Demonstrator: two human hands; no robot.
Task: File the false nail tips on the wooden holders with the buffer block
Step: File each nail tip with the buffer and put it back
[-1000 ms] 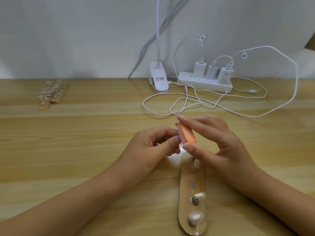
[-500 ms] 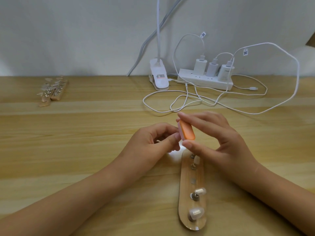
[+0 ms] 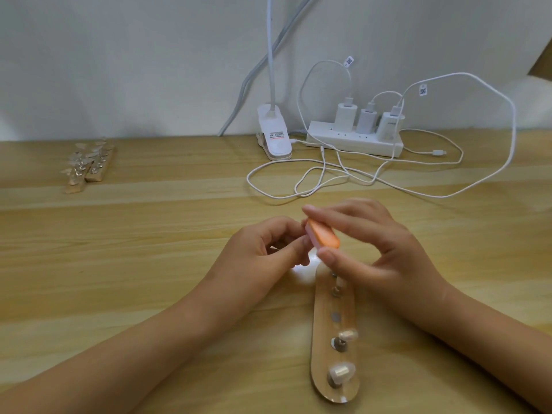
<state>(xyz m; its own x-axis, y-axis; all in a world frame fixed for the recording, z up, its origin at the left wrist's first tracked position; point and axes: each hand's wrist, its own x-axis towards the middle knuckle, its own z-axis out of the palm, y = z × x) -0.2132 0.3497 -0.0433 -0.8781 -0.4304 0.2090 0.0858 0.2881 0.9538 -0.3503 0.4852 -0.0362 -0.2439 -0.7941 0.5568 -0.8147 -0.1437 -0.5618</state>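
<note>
1. Right hand (image 3: 388,264) is clamped on the buffer block (image 3: 324,236). The block is pinched between the thumb below and the forefinger above, orange face up. It is held in the air over the far end of the near wooden holder (image 3: 325,330).
2. The left hand (image 3: 263,258) is seen with its fingers curled and the thumb tip pressed to the forefinger, right at the left end of the block. What is pinched is hidden by the fingers. It is judged to be one nail tip on its peg, since one spot midway along the holder shows only a bare grey disc.
3. Two nail tips (image 3: 348,334) are seen standing on pegs at the near end of the holder. More pegs at its far end are partly covered by the right thumb.
4. The step in hand is judged to be the filing of a single tip lifted off the holder. Contact between block and tip cannot be confirmed.
5. Short, light strokes of the block across the tip's edge are called for next, with a firm left pinch so that the peg is not twisted. The vacant disc is then to be refilled and another peg taken.
6. Two further holders (image 3: 86,168) with tips lie at the far left of the table (image 3: 149,264), well apart from both hands. Whether they are filed cannot be told.
</note>
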